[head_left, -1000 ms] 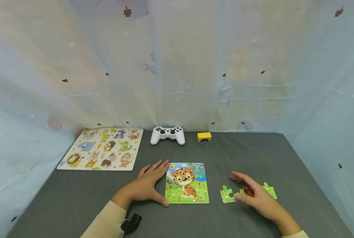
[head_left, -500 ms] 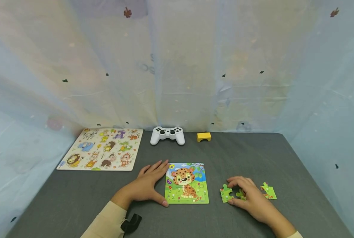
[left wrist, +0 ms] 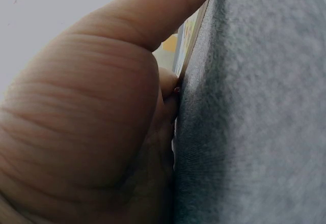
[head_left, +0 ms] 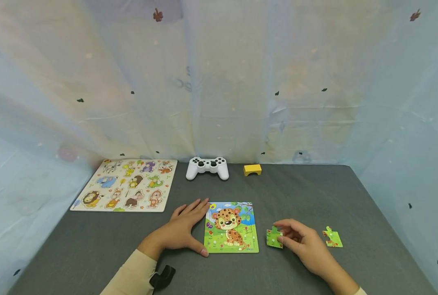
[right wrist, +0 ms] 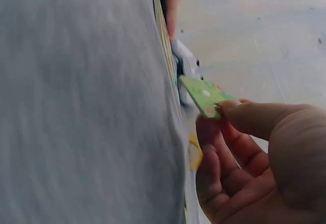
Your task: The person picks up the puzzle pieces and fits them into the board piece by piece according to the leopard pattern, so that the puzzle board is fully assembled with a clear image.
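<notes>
A square leopard jigsaw puzzle [head_left: 231, 227] lies flat in the middle of the table. My left hand [head_left: 184, 229] rests spread on its left side, thumb and fingertips right at the puzzle's edge; the left wrist view shows mostly that hand's palm [left wrist: 97, 112] close over the table. To the right of the puzzle, my right hand [head_left: 307, 246] pinches a green jigsaw piece [head_left: 274, 237] between thumb and fingers. In the right wrist view this green piece [right wrist: 206, 95] is tilted and clear of the table. Another jigsaw piece [head_left: 333, 238] lies right of the hand.
An animal puzzle board [head_left: 125, 184] lies at the back left. A white game controller [head_left: 207, 167] and a yellow arch block [head_left: 252, 169] stand along the back edge, before a hanging curtain [head_left: 233, 82]. A black curved object [head_left: 162, 277] is at the left wrist.
My right hand has moved left, taken hold of the leftmost green jigsaw piece and lifted it a little toward the puzzle. The middle piece is no longer visible. The left hand has stayed still.
</notes>
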The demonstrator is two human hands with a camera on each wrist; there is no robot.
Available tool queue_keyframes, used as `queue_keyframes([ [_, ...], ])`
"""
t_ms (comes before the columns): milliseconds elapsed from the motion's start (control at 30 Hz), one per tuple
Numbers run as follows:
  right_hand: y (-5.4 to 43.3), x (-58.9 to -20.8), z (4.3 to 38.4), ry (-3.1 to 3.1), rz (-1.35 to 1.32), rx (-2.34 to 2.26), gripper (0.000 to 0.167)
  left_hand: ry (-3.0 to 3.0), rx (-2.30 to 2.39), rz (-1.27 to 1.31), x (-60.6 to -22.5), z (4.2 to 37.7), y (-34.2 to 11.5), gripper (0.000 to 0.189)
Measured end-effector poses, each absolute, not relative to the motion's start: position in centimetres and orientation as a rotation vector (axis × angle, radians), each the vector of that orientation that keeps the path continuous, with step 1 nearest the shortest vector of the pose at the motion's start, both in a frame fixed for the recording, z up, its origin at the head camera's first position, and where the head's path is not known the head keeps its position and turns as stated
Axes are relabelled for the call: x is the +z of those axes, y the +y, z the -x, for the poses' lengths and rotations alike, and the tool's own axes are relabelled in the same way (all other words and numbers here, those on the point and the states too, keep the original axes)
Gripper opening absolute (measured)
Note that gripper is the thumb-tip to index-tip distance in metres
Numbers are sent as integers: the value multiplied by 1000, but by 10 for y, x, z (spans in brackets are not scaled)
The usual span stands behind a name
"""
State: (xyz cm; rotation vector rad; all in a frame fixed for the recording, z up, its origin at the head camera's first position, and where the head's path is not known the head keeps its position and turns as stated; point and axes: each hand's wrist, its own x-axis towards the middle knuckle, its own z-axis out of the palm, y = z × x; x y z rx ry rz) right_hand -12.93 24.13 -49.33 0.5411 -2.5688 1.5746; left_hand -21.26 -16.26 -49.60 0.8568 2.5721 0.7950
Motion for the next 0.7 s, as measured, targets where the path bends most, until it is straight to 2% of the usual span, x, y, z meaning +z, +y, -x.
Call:
queue_keyframes([
  [300, 213, -487, 133, -2599, -678, 1620, 33, 2576, 780, -851, -495, 213, -162, 139],
  [700, 170, -485, 149, -2559, -822, 1715, 28, 2572, 784, -852, -494, 213, -162, 139],
])
